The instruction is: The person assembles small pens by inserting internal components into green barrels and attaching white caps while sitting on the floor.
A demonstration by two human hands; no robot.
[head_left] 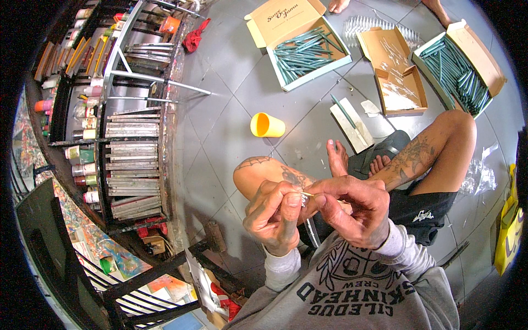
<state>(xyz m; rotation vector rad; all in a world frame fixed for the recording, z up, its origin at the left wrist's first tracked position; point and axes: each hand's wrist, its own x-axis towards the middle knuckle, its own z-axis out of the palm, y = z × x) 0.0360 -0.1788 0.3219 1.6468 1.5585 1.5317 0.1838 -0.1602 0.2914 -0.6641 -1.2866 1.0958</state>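
Note:
Above my lap, my left hand (276, 213) and my right hand (352, 210) meet fingertip to fingertip. Between them they pinch a thin, pale yellowish stick-like piece (306, 193), too small to make out its kind. Both hands are closed, thumbs against forefingers. Beyond my feet, a teal pen-like stick (336, 102) rests on a whitish oblong block (357, 136). An open cardboard box (285, 82) holds many teal sticks, and a second box (498, 77) at the far right holds more. The brown box (415, 104) between them contains thin clear or white pieces.
A yellow cup (268, 125) lies on its side on the grey tiled floor (220, 115). Shelves with bottles and stacked frames (133, 165) line the left. Clear plastic (481, 173) and a yellow bag (510, 231) lie at right. Another person's bare foot (338, 5) shows at the top.

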